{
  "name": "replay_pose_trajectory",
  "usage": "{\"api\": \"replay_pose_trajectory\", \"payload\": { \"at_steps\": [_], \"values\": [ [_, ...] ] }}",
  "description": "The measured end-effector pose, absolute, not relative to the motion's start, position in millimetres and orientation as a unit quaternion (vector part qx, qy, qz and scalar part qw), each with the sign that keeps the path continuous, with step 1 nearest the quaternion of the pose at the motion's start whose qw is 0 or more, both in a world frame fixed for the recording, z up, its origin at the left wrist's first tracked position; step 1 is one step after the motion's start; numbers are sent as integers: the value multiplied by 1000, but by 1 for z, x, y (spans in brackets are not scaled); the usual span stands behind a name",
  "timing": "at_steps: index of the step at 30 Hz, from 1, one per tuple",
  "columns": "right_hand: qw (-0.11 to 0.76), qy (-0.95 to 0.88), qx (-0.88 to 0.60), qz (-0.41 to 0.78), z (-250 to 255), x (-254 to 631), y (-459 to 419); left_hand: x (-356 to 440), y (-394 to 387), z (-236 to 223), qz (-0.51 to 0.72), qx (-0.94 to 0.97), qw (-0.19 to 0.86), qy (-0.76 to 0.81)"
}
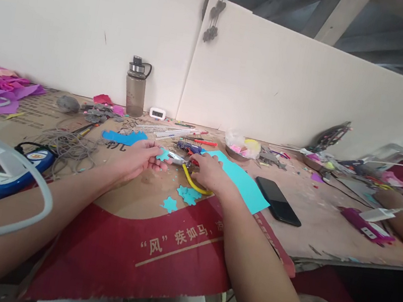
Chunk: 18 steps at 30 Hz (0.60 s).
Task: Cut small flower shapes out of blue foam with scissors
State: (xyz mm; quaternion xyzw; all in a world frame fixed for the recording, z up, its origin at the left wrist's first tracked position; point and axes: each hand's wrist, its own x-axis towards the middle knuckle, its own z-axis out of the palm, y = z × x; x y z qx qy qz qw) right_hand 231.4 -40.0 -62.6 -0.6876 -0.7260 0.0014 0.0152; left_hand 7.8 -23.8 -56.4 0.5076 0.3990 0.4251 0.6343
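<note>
My left hand (142, 159) pinches a small turquoise star-shaped cutout (163, 154) between thumb and fingers. My right hand (211, 173) is closed on a pair of scissors (194, 185) with a yellow handle; their metal blades point left, close to the cutout. Several turquoise cutouts (189, 195) lie in a small pile below the scissors, and a single star cutout (169, 204) lies just left of it. A turquoise sheet (244, 181) rests beside my right hand, partly behind it. Beyond my left hand is a blue scrap (123, 137).
A black phone (278, 201) lies right of the sheet. A bottle (135, 87) stands at the back by the white board. Tangled cord (75, 151) and a blue power strip (17, 175) are at left. At far right is another person's arm (401, 216) near a purple power strip (367, 226).
</note>
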Motion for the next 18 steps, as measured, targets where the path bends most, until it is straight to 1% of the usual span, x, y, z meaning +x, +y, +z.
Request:
{"api": "replay_pose_trajectory", "payload": {
  "at_steps": [4, 8, 15, 18],
  "values": [
    [1, -732, -681, 6, -60, 227, -38, 10, -23, -62, 421, 514, 627, 407],
    [3, -740, -672, 16, -55, 233, -33, 14, -23, -60, 407, 515, 643, 395],
    [67, -779, -623, 25, -60, 248, -27, 24, -27, -49, 366, 517, 662, 401],
    [100, -771, -627, 38, -62, 249, -31, 25, -36, -58, 427, 539, 618, 382]
  ]
}}
